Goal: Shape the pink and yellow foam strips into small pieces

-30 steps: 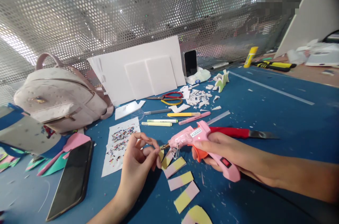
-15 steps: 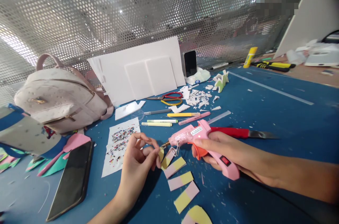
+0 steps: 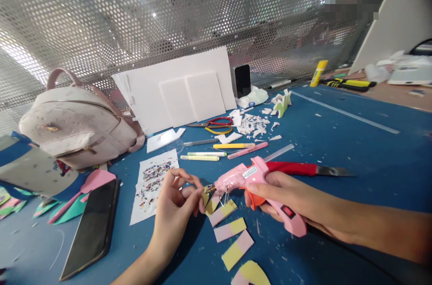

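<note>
A pink hot glue gun (image 3: 248, 175) is in my right hand (image 3: 286, 195), with my fingers wrapped round its handle at the orange trigger. Its metal nozzle points left at my left hand (image 3: 180, 204). There my thumb and fingertips pinch a small yellow piece (image 3: 204, 196), partly hidden by the fingers. The nozzle tip is at this piece, though I cannot tell whether they touch. Several two-tone pink and yellow strips (image 3: 230, 230) lie in a row below the nozzle. A curved piece (image 3: 251, 273) in the same colours lies at the bottom edge.
Left of my hands are a sheet with small gems (image 3: 143, 206), a dark phone (image 3: 89, 231) and a backpack (image 3: 81, 123). Beyond them lie markers (image 3: 202, 158), scissors (image 3: 216, 125) and white scraps (image 3: 253, 124). A red-handled knife (image 3: 297, 168) lies behind my right hand.
My right hand has tilted the glue gun slightly, its handle dropping a little and its nozzle shifting slightly left. My left hand has hardly moved.
</note>
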